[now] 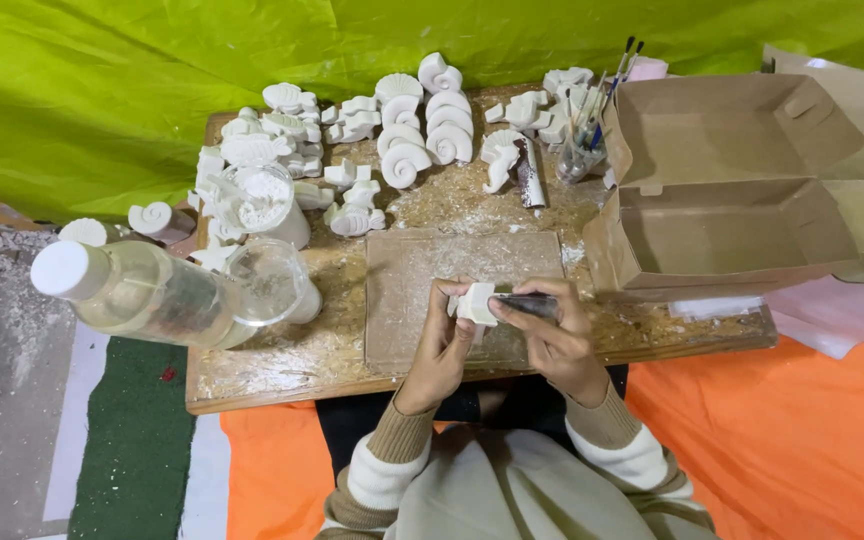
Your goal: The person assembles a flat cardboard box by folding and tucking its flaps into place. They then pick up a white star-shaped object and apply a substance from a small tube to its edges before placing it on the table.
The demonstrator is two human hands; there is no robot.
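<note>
Nearest the body, both hands work close together just above the near edge of the wooden board (252, 370). The left hand (442, 345) is closed around a small white plaster piece (476, 302), fingers wrapped on its left side, while the right hand (557, 335) grips a dark flat tool (530, 304) whose end touches the piece. Beneath them lies a clear rectangular sheet (422, 290), dusty, with bare room on its left half. To the left a clear bottle (152, 295) with a white cap lies tilted, overhanging the board's left edge, beside a clear cup (272, 280). To the right an open cardboard box (742, 190) crowds the board's right edge. Farther back, white shell castings (412, 135) fill the far side, with a jar of brushes (584, 150) near the box.
</note>
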